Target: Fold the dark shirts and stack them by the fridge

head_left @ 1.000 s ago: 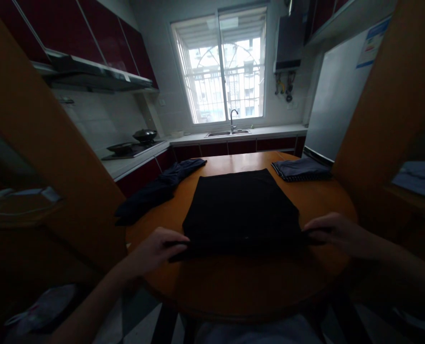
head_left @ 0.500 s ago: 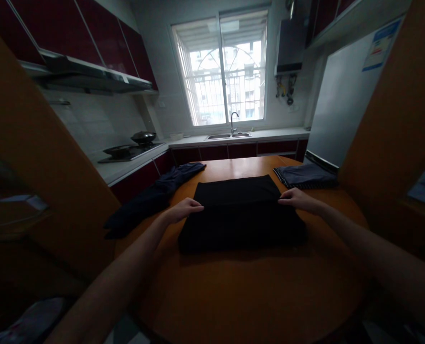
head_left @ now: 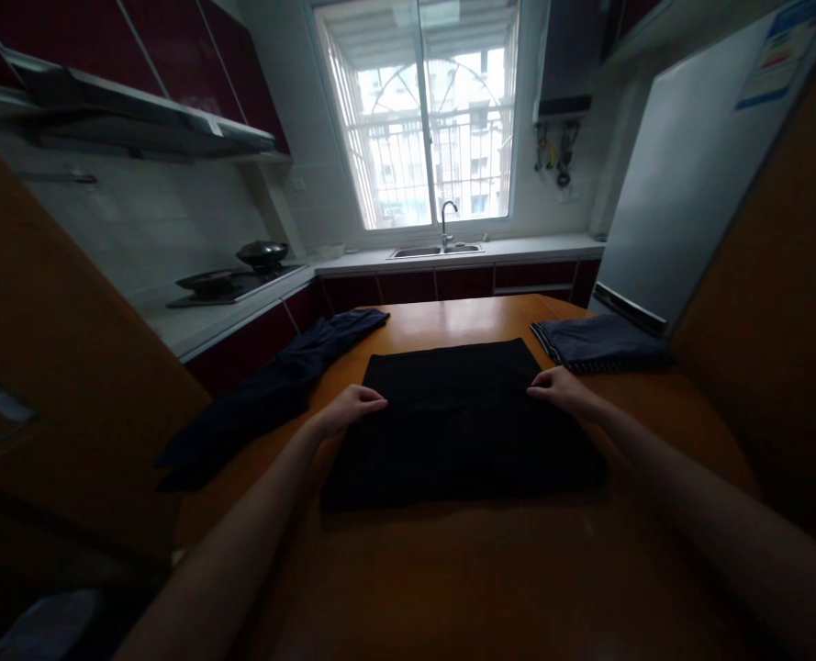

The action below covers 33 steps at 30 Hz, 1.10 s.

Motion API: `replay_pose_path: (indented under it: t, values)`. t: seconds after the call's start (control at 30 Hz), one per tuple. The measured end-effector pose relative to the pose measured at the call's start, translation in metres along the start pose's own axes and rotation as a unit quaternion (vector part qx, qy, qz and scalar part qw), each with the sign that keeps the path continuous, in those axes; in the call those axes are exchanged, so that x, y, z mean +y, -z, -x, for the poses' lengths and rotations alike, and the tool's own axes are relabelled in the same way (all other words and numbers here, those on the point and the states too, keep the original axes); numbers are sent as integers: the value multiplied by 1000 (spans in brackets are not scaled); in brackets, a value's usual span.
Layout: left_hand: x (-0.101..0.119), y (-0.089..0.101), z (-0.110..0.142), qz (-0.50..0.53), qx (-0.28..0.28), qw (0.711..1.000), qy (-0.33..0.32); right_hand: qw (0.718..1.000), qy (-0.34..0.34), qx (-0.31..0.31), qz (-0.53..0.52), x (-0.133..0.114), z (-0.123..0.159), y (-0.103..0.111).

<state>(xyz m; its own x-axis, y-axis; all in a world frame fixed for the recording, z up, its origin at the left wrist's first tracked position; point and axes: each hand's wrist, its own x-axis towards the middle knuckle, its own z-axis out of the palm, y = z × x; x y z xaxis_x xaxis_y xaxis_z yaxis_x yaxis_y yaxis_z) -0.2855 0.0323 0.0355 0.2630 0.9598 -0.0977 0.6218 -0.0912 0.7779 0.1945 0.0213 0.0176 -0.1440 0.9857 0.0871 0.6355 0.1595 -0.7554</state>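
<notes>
A black folded garment [head_left: 459, 431] lies flat in front of me on the wooden table [head_left: 441, 569]; its exact kind is hard to make out. My left hand [head_left: 349, 408] pinches the garment near its left edge, thumb and fingers together. Across from it, my right hand [head_left: 560, 390] pinches the cloth by the right edge in the same way. Dark navy trousers [head_left: 276, 376] stretch along the table's left side. To the right of the black garment rests a folded dark grey garment [head_left: 600, 342] with a striped edge.
Beyond the table runs a counter with a sink [head_left: 441, 250] under a window. A stove with a pan [head_left: 207, 281] and a lidded wok [head_left: 262, 254] stands at the left. A refrigerator [head_left: 697, 156] is on the right, beside a wooden frame.
The view has come a little closer and tilted down. Both hands still pinch the black garment at its sides, and the fold line between them shows less distinctly.
</notes>
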Motion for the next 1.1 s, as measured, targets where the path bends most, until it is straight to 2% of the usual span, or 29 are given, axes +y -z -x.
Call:
replay_pose_path:
  t: [0.17, 0.37, 0.57, 0.73, 0.83, 0.93, 1.0, 1.1]
  values:
    - [-8, 0, -3, -21, 30, 999, -40, 1000, 5, 14, -7, 6, -11, -2]
    - [-6, -6, -3, -61, 45, 995, -70, 999, 6, 49, 6, 18, -12, -8]
    - [-1, -10, -4, -78, 75, 992, -69, 993, 31, 110, 28, 18, -10, -17]
    - [-3, -11, -4, -92, 91, 990, -63, 991, 27, 119, 51, 18, -8, -18]
    - [5, -12, 1, -158, 118, 978, -63, 988, 5, 120, 100, 11, -4, -14]
    - [28, -31, 14, -253, 141, 950, -118, 969, -1, 155, 191, -13, 8, -21]
    - [48, -59, 26, -297, 99, 934, -173, 960, 49, 166, 220, -39, 21, -41]
    - [71, -110, 42, -346, 20, 911, -222, 960, 170, 82, 207, -76, 45, -88]
